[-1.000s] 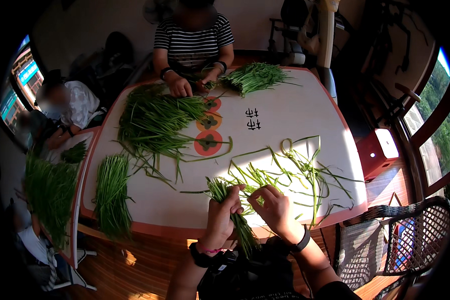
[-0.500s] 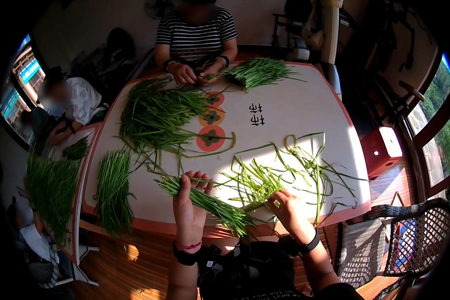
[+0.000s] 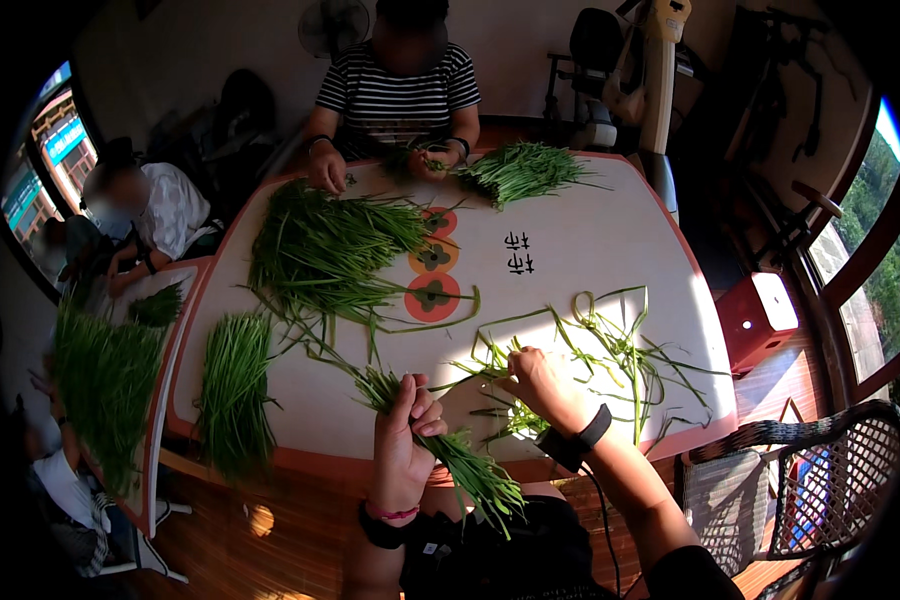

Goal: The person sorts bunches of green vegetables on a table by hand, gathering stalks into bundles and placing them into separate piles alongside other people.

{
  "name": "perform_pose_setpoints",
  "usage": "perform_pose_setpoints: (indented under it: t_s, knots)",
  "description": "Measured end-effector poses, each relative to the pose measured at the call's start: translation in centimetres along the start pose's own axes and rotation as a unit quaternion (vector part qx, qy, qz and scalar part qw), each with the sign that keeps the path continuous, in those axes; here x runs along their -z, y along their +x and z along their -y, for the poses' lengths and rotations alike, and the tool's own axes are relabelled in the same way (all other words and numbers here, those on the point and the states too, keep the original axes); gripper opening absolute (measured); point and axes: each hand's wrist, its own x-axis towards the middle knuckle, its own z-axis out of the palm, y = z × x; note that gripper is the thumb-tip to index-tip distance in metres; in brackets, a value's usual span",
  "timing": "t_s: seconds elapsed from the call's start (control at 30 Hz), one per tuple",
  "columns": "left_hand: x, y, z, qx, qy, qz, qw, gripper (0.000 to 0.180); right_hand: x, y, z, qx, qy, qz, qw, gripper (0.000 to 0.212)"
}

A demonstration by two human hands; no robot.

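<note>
Gripping a bunch of chives (image 3: 475,482), the left hand (image 3: 402,458) is closed around the stems, its thumb on top and its fingers curled in from the right side. Its forearm rises almost straight from the near edge, with a pink band (image 3: 400,514) at the wrist. The bunch slants from far left to near right, its near end hanging out past the near rim of the surface (image 3: 610,235).

To the right and a little farther off, the right hand (image 3: 545,382) is bent over pale loose strands (image 3: 523,418), the back of the hand up and the fingers drawn in. Whether those fingers have hold of a strand cannot be told. The right forearm slants in from near right, with a black wristband (image 3: 597,427) on it. The two hands stand apart.

More stray stems (image 3: 638,350) lie tangled in the sunlit patch right of the right hand. Left of the left hand is a neat bundle (image 3: 236,390); beyond it, a large green heap (image 3: 330,250) spreads over the far left. Another bundle (image 3: 526,172) lies at the far side, beside a co-worker in a striped shirt (image 3: 398,98).
</note>
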Motion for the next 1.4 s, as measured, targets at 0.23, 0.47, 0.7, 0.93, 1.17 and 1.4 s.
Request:
perform_pose_setpoints:
  t_s: [0.23,0.47,0.7,0.93,1.17,1.4]
  knots:
    - [1.0,0.6,0.5,0.036,0.029,0.002,0.999,0.017,-2.3,-0.9,-0.3,-0.046,-0.001,-0.044,0.998,0.014]
    - [1.5,1.3,1.8,0.066,0.038,0.006,0.997,0.024,-2.5,-0.6,0.1,-0.093,0.078,-0.068,0.99,0.014]
    - [0.2,1.1,3.6,0.011,0.13,-0.006,0.991,0.034,1.4,-3.4,5.7,-0.033,0.166,-0.084,0.982,0.008]
    - [0.6,0.9,3.3,-0.055,0.155,-0.064,0.984,0.029,0.3,-5.4,5.7,-0.034,0.13,-0.058,0.989,0.008]
    - [1.3,0.8,-1.5,-0.247,0.107,-0.14,0.953,0.025,0.3,-8.1,3.4,-0.129,0.094,0.028,0.987,0.025]
    - [2.8,0.8,-3.0,-0.245,0.055,-0.107,0.962,0.022,1.2,-7.2,-0.1,-0.223,0.016,-0.14,0.965,0.019]
